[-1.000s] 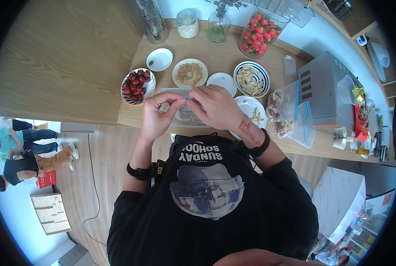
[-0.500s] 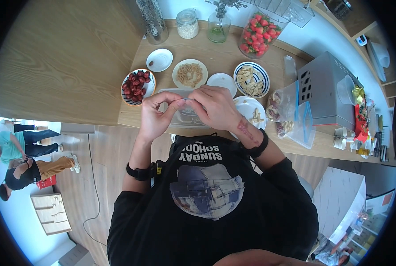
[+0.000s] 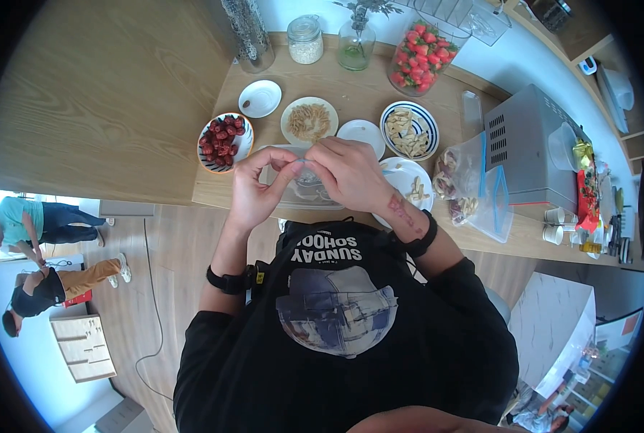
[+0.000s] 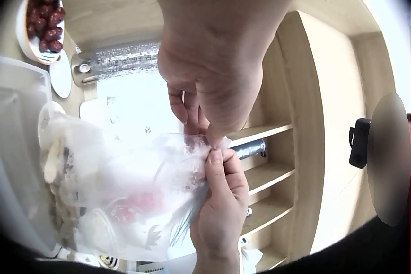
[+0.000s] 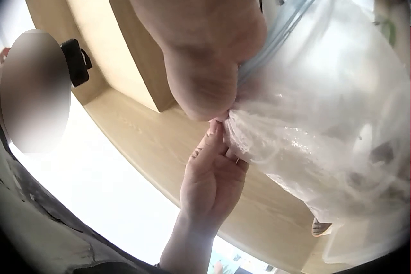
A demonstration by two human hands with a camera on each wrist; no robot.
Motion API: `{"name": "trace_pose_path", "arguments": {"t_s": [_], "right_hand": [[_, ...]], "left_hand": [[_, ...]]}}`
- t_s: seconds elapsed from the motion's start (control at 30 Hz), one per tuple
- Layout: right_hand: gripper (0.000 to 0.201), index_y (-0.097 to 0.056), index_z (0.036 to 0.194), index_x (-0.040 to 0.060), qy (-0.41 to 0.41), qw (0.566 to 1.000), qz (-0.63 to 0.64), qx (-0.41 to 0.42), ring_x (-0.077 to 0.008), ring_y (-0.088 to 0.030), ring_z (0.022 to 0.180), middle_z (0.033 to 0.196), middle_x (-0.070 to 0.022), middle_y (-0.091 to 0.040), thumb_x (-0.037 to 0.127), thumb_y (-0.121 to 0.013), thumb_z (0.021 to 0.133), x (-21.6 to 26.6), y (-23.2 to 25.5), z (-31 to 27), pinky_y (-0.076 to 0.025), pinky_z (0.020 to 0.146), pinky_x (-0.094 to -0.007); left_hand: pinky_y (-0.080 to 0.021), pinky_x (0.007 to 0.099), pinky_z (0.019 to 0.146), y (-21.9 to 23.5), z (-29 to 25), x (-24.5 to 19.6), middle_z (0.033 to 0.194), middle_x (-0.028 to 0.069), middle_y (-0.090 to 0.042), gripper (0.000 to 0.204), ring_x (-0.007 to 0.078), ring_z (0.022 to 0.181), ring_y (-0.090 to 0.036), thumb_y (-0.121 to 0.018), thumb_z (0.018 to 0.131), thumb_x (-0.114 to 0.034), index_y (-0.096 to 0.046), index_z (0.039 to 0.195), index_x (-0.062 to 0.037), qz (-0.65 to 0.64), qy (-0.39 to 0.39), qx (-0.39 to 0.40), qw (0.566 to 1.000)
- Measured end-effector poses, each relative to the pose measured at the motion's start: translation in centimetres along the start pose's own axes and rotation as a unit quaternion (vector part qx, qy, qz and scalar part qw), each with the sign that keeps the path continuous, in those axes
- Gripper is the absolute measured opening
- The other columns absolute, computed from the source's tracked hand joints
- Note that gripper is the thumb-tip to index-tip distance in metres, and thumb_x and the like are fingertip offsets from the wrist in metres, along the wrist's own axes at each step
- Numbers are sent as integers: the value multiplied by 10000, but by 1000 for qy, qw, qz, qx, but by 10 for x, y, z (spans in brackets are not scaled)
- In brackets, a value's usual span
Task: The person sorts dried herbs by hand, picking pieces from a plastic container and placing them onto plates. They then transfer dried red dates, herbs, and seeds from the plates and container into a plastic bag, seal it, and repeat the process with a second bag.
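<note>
Both hands meet at the upper edge of a clear zip bag [image 4: 135, 187], over the near side of the counter. My left hand [image 3: 253, 187] pinches that edge between thumb and fingers. Thumb to thumb beside it, my right hand [image 3: 352, 173] pinches the same edge. The bag hangs down from the fingertips, its blue zip strip [image 5: 289, 26] running along the top; pale pieces show through the film. Under the hands sits a clear plastic container [image 3: 304, 193], partly hidden by them.
A bowl of red dates [image 3: 224, 143] stands left, a plate of pale strips [image 3: 309, 121] behind the hands. Right are a striped bowl of slices [image 3: 410, 130], a white plate [image 3: 401, 173], filled zip bags [image 3: 466, 169] and a grey appliance [image 3: 531, 148]. Strawberries [image 3: 423, 58] fill a glass container.
Both hands stay almost in place, still pinching the bag edge. Less of the blue zip strip shows beside the right hand. People in the background at the left have shifted.
</note>
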State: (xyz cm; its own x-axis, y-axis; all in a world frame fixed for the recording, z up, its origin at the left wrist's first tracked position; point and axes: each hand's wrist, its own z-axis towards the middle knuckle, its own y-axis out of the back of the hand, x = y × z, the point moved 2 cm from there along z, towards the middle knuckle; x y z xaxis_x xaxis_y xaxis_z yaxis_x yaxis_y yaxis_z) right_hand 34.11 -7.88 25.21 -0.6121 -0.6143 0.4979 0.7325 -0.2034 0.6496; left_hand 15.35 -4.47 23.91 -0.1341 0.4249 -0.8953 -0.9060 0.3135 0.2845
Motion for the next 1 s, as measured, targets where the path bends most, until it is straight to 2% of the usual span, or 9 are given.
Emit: {"name": "trace_pose_path", "arguments": {"t_s": [0.13, 0.4, 0.5, 0.57, 0.67, 0.73, 0.8, 0.83, 1.0], "right_hand": [[94, -591, 874, 63, -9, 1000, 9, -2, -299, -614, 667, 752, -96, -610, 130, -652, 901, -1, -1, -2, -469, 582, -405], [106, -597, 899, 61, -30, 999, 28, 9, -310, -633, 680, 766, -98, -630, 150, -653, 912, -2, -3, -2, -478, 585, -408], [112, -591, 879, 85, -26, 1000, 11, 7, -279, -647, 667, 751, -78, -626, 181, -643, 903, -2, -5, -1, -495, 566, -392], [85, -598, 903, 64, -19, 1000, 15, 16, -306, -619, 677, 752, -96, -611, 127, -655, 898, -2, -7, -1, -477, 587, -405], [76, -599, 892, 60, 1, 1000, 13, -10, -301, -612, 680, 744, -91, -600, 104, -659, 882, 0, -5, 0, -474, 586, -402], [75, -599, 888, 56, 2, 1000, 15, -9, -299, -613, 681, 747, -91, -602, 99, -660, 879, -1, -4, 0, -475, 587, -400], [74, -600, 883, 52, 4, 1000, 18, -9, -298, -613, 683, 751, -91, -605, 94, -661, 875, 0, -4, 0, -475, 587, -398], [74, -601, 881, 53, 2, 1000, 16, -11, -297, -613, 681, 756, -93, -607, 95, -661, 875, 0, -3, -1, -476, 587, -397], [78, -605, 871, 59, -28, 999, 26, -10, -291, -611, 679, 773, -97, -616, 105, -667, 876, -2, -3, -3, -477, 591, -395]], "left_hand": [[-467, 239, 714, -1, 0, 3, 825, 44, -695, 33, 74, 756, -583, -698, 899, -6, -683, 916, 17, 18, 8, 13, 1000], [-466, 258, 684, -1, -3, 0, 786, 36, -652, 73, 110, 718, -543, -689, 918, -65, -678, 936, 4, 53, 1, 14, 998], [-463, 258, 690, 1, -3, -1, 788, 35, -648, 71, 110, 715, -538, -692, 916, -68, -674, 937, -3, 61, -6, 8, 998], [-463, 259, 693, 2, -4, -2, 789, 38, -648, 69, 110, 712, -536, -695, 914, -68, -673, 935, -6, 67, -7, 6, 998], [-466, 264, 695, 3, -4, -3, 789, 46, -647, 75, 110, 713, -549, -703, 909, -70, -670, 932, -6, 48, 8, 14, 999], [-470, 269, 682, 2, -2, -7, 787, 51, -651, 72, 111, 716, -566, -709, 900, -57, -672, 930, -3, 63, -29, 22, 997], [-470, 270, 675, 1, -3, -6, 784, 51, -653, 69, 113, 714, -572, -709, 896, -49, -673, 931, -2, 47, -10, 22, 999], [-471, 270, 667, 1, -3, -5, 782, 52, -656, 67, 114, 711, -577, -710, 891, -41, -674, 932, -1, 30, 9, 23, 999], [-474, 269, 660, 0, -4, -3, 782, 56, -656, 62, 119, 696, -574, -703, 891, -28, -672, 933, 5, 79, -12, 11, 997]]}}
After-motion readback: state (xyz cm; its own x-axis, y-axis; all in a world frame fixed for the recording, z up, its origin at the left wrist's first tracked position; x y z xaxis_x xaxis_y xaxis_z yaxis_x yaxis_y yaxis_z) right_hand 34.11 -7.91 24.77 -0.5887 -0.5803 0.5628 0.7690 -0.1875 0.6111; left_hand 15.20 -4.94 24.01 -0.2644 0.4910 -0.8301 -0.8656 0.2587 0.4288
